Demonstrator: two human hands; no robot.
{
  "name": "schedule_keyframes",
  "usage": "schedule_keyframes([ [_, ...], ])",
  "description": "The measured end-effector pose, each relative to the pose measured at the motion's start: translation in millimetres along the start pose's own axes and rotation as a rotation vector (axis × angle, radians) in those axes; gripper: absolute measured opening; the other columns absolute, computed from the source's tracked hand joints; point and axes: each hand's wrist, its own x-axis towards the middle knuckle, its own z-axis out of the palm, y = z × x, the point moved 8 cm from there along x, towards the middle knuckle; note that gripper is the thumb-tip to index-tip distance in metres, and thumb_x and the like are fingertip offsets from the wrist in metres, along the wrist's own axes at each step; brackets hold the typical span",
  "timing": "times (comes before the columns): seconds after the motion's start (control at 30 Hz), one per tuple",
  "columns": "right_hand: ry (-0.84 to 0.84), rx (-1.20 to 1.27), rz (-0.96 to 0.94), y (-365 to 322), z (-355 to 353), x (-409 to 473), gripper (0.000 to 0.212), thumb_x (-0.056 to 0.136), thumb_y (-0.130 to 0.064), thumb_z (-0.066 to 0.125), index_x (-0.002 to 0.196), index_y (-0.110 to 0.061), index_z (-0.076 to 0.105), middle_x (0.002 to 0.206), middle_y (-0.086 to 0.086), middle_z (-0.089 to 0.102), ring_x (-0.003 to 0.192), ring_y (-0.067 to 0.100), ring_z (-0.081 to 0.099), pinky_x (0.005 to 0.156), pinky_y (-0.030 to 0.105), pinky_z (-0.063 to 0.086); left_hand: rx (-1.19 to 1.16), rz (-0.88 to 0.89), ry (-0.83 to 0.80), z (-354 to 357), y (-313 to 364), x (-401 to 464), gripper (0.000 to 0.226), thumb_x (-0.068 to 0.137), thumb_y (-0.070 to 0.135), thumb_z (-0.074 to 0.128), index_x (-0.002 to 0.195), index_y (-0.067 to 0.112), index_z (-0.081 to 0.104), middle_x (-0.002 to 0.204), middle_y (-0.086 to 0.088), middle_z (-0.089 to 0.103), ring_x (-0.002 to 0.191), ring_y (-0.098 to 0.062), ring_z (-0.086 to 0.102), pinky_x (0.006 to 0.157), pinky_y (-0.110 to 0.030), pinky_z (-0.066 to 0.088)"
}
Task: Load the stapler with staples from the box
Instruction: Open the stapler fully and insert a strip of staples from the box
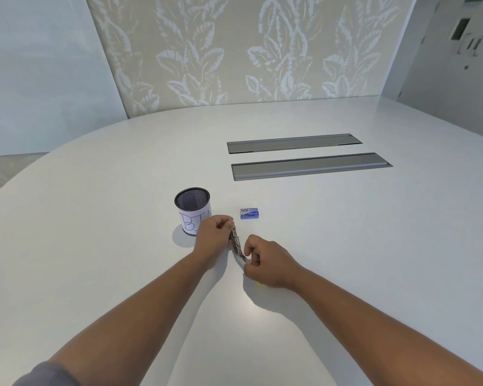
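Observation:
A small metal stapler (236, 243) is held between both hands just above the white table (95, 218). My left hand (211, 236) grips its far end. My right hand (265, 261) pinches its near end. The stapler looks swung apart, its metal rail showing between the hands. A small blue staple box (249, 213) lies shut on the table just beyond the hands, apart from them. Most of the stapler is hidden by my fingers.
A black mesh cup (192, 210) with a white paper label stands left of the box, right behind my left hand. Two long grey cable hatches (310, 165) are set into the table farther back. A small yellow thing (260, 284) peeks out under my right hand.

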Motion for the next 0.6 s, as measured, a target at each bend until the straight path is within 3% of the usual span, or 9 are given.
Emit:
schedule_keyframes([
  [0.17, 0.051, -0.082, 0.009, 1, 4, -1, 0.028, 0.068, -0.035, 0.056, 0.093, -0.034, 0.046, 0.060, -0.011, 0.057, 0.058, 0.009, 0.053, 0.055, 0.030, 0.041, 0.041, 0.006, -0.012, 0, -2, 3, 0.020, 0.100, 0.005, 0.057, 0.088, 0.012, 0.070, 0.088, -0.014, 0.070, 0.076, -0.023, 0.065, 0.069, -0.033, 0.062],
  [0.27, 0.100, -0.128, -0.005, -1, 5, -3, 0.027, 0.069, -0.035, 0.055, 0.094, -0.034, 0.044, 0.058, -0.010, 0.055, 0.056, 0.010, 0.052, 0.052, 0.028, 0.036, 0.219, 0.079, -0.037, 1, 5, 4, 0.016, 0.100, 0.011, 0.058, 0.099, 0.007, 0.073, 0.085, -0.010, 0.072, 0.075, -0.023, 0.066, 0.079, -0.039, 0.061],
  [0.43, 0.157, -0.205, -0.025, -4, 7, -5, 0.024, 0.073, -0.035, 0.053, 0.094, -0.032, 0.043, 0.058, -0.010, 0.053, 0.056, 0.011, 0.052, 0.051, 0.027, 0.033, 0.519, 0.205, -0.109, 9, 16, 2, 0.026, 0.096, 0.004, 0.054, 0.072, 0.008, 0.062, 0.075, -0.014, 0.066, 0.071, -0.019, 0.052, 0.070, -0.032, 0.042],
  [0.53, 0.168, -0.218, -0.033, -4, 8, -6, 0.020, 0.074, -0.035, 0.052, 0.091, -0.032, 0.042, 0.056, -0.011, 0.052, 0.053, 0.009, 0.050, 0.051, 0.027, 0.032, 0.598, 0.238, -0.134, 14, 21, 1, 0.026, 0.095, 0.001, 0.053, 0.069, 0.001, 0.058, 0.075, -0.024, 0.062, 0.072, -0.020, 0.048, 0.065, -0.032, 0.033],
  [0.6, 0.171, -0.216, -0.038, -4, 8, -7, 0.019, 0.073, -0.036, 0.052, 0.089, -0.031, 0.042, 0.054, -0.011, 0.052, 0.053, 0.010, 0.050, 0.051, 0.027, 0.033, 0.635, 0.248, -0.137, 16, 21, 0, 0.026, 0.094, 0.001, 0.054, 0.067, 0.001, 0.055, 0.074, -0.022, 0.055, 0.075, -0.019, 0.044, 0.066, -0.033, 0.029],
])
